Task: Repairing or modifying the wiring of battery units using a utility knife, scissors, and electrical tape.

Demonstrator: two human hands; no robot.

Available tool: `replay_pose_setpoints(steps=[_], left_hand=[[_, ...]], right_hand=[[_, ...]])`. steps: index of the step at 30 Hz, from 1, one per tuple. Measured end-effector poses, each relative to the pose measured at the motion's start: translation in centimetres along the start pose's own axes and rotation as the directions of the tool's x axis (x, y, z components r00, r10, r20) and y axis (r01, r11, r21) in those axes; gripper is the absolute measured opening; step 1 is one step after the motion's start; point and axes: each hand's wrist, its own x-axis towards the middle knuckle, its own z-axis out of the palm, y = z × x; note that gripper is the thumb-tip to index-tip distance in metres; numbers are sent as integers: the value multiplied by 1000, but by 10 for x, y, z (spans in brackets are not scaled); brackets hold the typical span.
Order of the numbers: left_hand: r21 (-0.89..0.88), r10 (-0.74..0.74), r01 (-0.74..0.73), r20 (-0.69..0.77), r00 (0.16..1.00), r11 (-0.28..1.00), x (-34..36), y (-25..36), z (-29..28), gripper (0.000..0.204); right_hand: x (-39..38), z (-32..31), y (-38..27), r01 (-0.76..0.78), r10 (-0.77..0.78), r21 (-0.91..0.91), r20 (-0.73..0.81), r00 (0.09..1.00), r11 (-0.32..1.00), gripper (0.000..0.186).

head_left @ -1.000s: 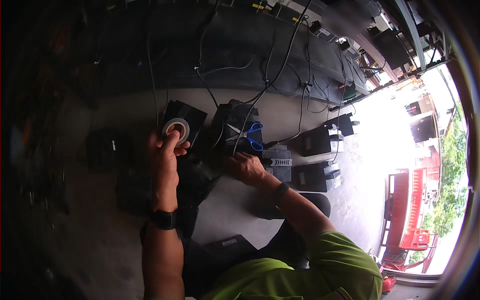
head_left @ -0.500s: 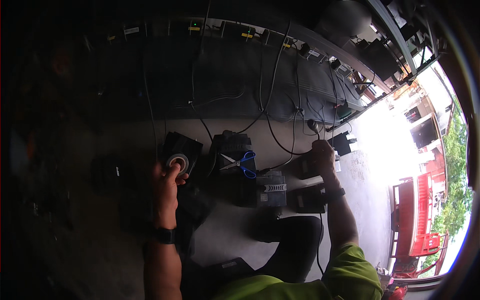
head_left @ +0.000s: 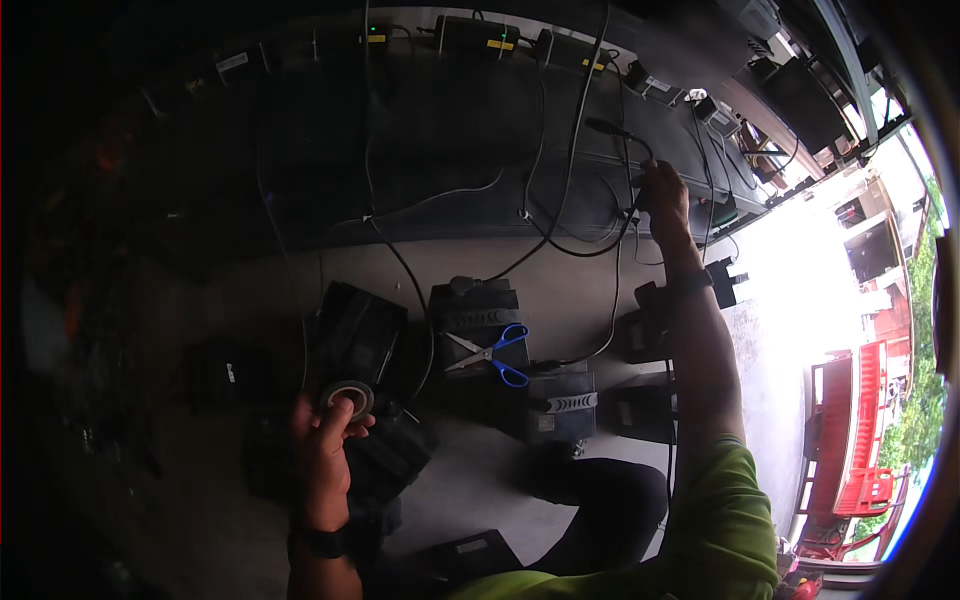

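My left hand [head_left: 328,462] is closed round a roll of tape [head_left: 352,386], its thumb against the ring. Stretched far forward, my right hand [head_left: 665,198] grips a black cable [head_left: 632,226], whose plug end [head_left: 606,127] sticks out past the fingers to the left. The cable loops down and back from that hand. Between my hands, blue-handled scissors [head_left: 488,354] lie spread on a black box [head_left: 474,296] with a ribbed handle. Another black box [head_left: 566,404] with a grey handle sits just nearer.
More black boxes [head_left: 362,330] stand on the grey floor to the left and beneath my right arm. Several adapters [head_left: 478,36] line a dark shelf [head_left: 450,130] at the back, with cables [head_left: 370,180] hanging down. A red metal frame [head_left: 858,430] stands outside at the right.
My right hand has moved up and away, lifting the cable end from above the boxes to before the dark shelf. My left hand has come lower in view with the tape roll.
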Motion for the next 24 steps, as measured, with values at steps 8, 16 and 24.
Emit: replay_pose_setpoints(steps=[8, 16, 24], left_hand=[[5, -6, 6, -58, 998, 1000, 4, 0, -3, 22], [57, 7, -5, -42, 999, 998, 4, 0, 2, 18], [25, 29, -28, -27, 999, 999, 2, -2, 4, 19]], right_hand=[[76, 48, 63, 139, -144, 60, 89, 986, 989, 29], [94, 83, 57, 307, -338, -633, 75, 938, 711, 36], [-18, 60, 69, 339, -507, -685, -52, 860, 645, 31]])
